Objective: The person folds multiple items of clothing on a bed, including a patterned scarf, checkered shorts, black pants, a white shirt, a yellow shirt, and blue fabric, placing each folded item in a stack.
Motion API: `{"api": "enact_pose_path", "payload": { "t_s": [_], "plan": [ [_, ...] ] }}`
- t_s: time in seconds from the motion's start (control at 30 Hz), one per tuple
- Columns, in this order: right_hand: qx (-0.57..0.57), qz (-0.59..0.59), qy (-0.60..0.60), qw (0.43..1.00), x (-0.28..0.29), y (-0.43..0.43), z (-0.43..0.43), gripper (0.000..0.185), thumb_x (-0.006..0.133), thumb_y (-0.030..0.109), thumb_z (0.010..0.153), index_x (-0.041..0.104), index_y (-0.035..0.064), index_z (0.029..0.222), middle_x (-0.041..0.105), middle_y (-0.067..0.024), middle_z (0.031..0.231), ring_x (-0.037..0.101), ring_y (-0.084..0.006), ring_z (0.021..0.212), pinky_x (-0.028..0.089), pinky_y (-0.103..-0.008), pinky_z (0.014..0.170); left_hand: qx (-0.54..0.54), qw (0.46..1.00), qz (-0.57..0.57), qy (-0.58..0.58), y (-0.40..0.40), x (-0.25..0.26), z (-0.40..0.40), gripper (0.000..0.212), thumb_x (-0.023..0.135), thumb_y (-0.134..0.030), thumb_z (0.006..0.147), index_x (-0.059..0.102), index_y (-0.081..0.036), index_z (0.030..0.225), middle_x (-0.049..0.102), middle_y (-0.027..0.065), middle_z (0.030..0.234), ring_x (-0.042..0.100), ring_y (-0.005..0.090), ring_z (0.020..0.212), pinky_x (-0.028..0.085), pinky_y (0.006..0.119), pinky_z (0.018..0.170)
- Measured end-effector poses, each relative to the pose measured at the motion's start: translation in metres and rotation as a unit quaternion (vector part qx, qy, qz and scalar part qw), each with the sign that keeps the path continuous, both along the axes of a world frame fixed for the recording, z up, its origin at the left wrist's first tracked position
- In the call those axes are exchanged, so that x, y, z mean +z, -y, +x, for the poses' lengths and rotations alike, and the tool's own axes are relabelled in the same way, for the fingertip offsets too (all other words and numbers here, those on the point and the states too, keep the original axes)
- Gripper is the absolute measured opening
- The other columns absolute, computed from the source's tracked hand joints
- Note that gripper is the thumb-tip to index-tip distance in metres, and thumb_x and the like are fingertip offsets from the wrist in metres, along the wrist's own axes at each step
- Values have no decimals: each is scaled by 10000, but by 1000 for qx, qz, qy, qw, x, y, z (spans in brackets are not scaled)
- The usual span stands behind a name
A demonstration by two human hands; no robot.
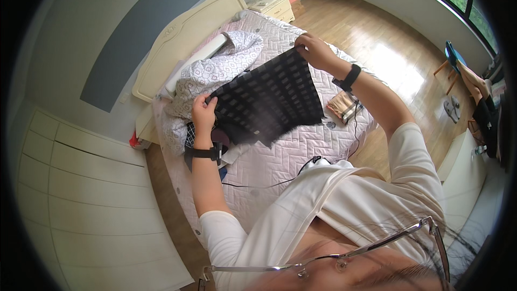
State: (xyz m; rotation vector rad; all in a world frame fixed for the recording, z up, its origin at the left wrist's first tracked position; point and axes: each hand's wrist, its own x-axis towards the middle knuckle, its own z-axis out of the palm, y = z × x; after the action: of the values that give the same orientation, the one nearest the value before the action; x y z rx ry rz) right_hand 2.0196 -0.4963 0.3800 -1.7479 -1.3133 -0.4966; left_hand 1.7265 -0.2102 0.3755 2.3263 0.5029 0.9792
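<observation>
A black checked scarf with a fringed lower edge (270,95) hangs spread out above the bed, stretched between my two hands. My left hand (203,117) pinches its upper corner on the picture's left side. The opposite upper corner is gripped by my right hand (317,51), which is raised higher in the picture. Beyond the scarf lies a crumpled patterned quilt (214,72). A folded plaid cloth (345,106) rests on the bed below my right forearm. Other dark and checked cloths lie partly hidden beneath my left hand.
The bed's pink quilted cover (262,169) spreads below, with a thin cable across it. A cream headboard (190,36) and a nightstand (274,6) with a lamp stand beyond. White cabinet doors (93,194) flank the left side. Another person's bare legs (472,81) show at far right.
</observation>
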Motion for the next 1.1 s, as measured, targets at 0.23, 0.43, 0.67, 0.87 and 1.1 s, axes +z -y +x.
{"api": "enact_pose_path", "payload": {
  "t_s": [0.23, 0.43, 0.67, 0.87, 1.1],
  "plan": [
    [220, -14, -244, 944, 26, 51, -24, 105, 562, 52, 940, 582, 5, 1032, 581, -16, 876, 526, -82, 823, 451, -250, 740, -127, 938, -280, 159, 31, 23, -47, 127, 647, -58, 906, 532, -56, 961, 543, -24, 905, 472, 63, 821, 396, 199, 785],
    [242, -68, -437, 864, 16, 65, -16, 161, 648, 122, 907, 653, 13, 1026, 629, 27, 856, 560, -53, 773, 457, -216, 707, -200, 858, -451, 140, 57, 20, -59, 138, 609, -67, 928, 600, 9, 1043, 649, 62, 1034, 610, 144, 943, 474, 269, 878],
    [81, -16, -522, 849, -39, 22, -37, 178, 687, 162, 865, 675, 2, 941, 655, -20, 778, 591, -91, 649, 471, -236, 556, -76, 776, -598, 186, 54, -39, -24, 125, 592, -74, 923, 645, -12, 1018, 692, 89, 947, 675, 216, 837, 552, 359, 772],
    [94, 24, -221, 970, -70, -21, -137, 165, 708, 135, 839, 665, -3, 916, 639, -39, 719, 566, -84, 638, 466, -245, 569, 0, 923, -361, 135, 138, -91, 24, 239, 609, -165, 932, 649, 8, 1093, 648, 22, 883, 569, 72, 766, 458, 228, 687],
    [237, 39, -311, 919, -71, -18, -179, 238, 551, 85, 906, 657, -40, 1080, 677, -75, 963, 617, -133, 892, 496, -273, 794, -97, 943, -259, 184, 185, -64, 6, 381, 596, -118, 951, 522, 70, 1274, 609, 139, 1188, 597, 176, 1064, 465, 290, 928]
  ]
}}
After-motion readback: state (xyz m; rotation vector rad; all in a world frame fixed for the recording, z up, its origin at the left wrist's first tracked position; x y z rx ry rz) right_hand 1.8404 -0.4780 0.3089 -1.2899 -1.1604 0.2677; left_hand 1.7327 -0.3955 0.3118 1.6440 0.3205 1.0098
